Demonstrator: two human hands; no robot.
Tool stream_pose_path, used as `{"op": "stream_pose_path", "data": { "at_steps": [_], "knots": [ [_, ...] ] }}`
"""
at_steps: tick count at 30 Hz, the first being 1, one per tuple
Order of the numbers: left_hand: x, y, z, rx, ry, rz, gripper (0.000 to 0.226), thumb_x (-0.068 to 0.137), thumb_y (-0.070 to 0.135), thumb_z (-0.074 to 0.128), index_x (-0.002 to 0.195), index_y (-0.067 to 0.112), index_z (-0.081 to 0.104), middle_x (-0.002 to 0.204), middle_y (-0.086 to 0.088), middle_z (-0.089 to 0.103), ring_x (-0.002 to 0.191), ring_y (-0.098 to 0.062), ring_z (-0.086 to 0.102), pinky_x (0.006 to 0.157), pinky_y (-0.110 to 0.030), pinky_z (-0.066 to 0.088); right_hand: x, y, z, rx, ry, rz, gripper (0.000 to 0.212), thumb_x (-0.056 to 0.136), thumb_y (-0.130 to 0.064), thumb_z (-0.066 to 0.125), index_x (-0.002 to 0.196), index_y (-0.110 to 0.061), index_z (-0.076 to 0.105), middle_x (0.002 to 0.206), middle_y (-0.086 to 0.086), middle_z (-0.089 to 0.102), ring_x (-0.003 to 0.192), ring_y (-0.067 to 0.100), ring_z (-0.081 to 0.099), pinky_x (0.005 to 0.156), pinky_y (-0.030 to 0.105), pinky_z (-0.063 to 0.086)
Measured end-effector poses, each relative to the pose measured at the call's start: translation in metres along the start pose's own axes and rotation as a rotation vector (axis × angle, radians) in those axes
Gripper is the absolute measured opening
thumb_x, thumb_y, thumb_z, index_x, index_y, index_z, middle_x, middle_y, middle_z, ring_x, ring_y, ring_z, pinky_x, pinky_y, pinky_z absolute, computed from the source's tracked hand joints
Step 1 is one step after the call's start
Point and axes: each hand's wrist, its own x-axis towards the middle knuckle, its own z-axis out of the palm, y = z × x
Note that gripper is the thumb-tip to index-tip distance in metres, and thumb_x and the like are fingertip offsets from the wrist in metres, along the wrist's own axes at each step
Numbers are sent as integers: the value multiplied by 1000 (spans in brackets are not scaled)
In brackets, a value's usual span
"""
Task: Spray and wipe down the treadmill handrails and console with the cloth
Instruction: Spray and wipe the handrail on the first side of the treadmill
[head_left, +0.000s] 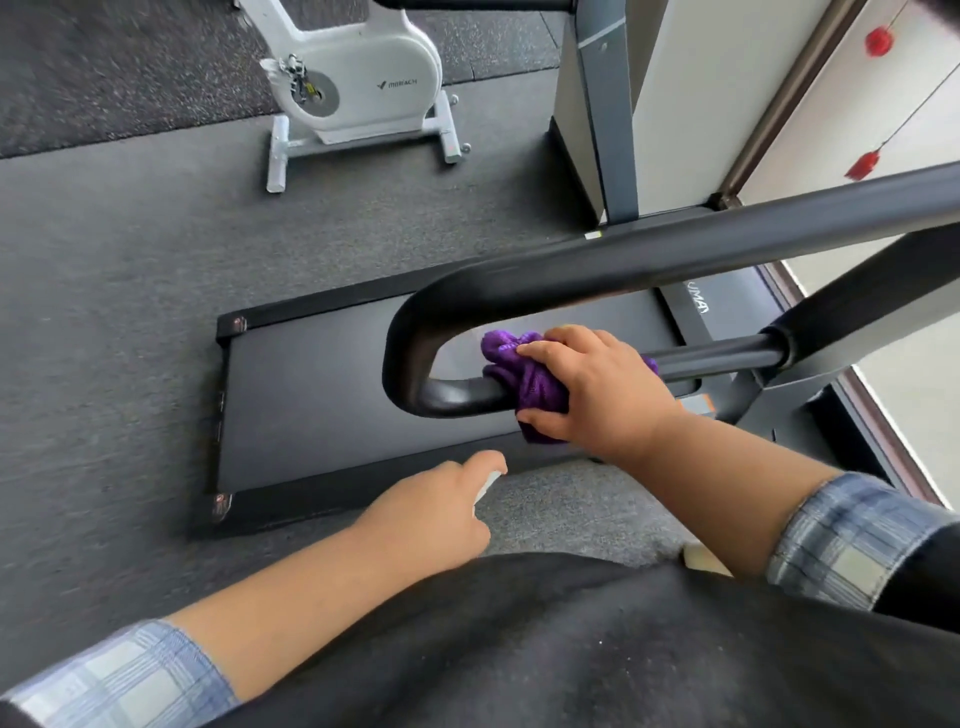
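A black curved treadmill handrail (415, 332) loops across the middle of the view. My right hand (597, 384) grips a bunched purple cloth (530, 384) wrapped round the lower bar of the handrail. My left hand (441, 504) is lower and nearer to me, curled round a small white spray bottle (488, 486), of which only the top shows, with the index finger stretched over it. The treadmill deck (322, 405) lies below the rail. The console is out of view.
A white exercise bike (358, 88) stands on the grey floor mat at the back. A grey upright post (602, 114) rises behind the treadmill. A window wall with red hanging ornaments (878, 41) runs along the right side.
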Motion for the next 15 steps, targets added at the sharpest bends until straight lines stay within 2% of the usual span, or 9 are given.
{"op": "stream_pose_path", "data": {
  "at_steps": [4,9,12,15],
  "knots": [
    [11,8,0,28,9,31,56,83,18,48,130,41,27,104,3,52,85,-20,55,78,-38,51,-13,40,-11,1,-6,106,80,69,-76,52,137,-34,53,131,-1,55,117,29,55,101,46,46],
    [19,16,3,45,-30,37,60,83,20,49,133,43,25,110,4,54,87,-18,58,77,-38,53,-7,31,-10,71,-10,110,75,73,-74,57,137,-34,54,132,-2,56,120,28,52,103,47,43],
    [22,22,8,61,-40,7,58,82,20,49,131,43,28,117,4,55,92,-18,60,79,-34,51,5,8,-8,109,-17,33,71,77,-69,64,138,-33,53,135,-1,55,123,29,51,102,48,44],
    [30,35,15,116,-79,-3,66,83,19,46,141,44,24,120,1,57,95,-20,60,76,-32,48,20,-31,0,118,-88,-110,73,81,-66,64,143,-31,48,140,2,51,126,31,48,104,48,42]
  ]
}}
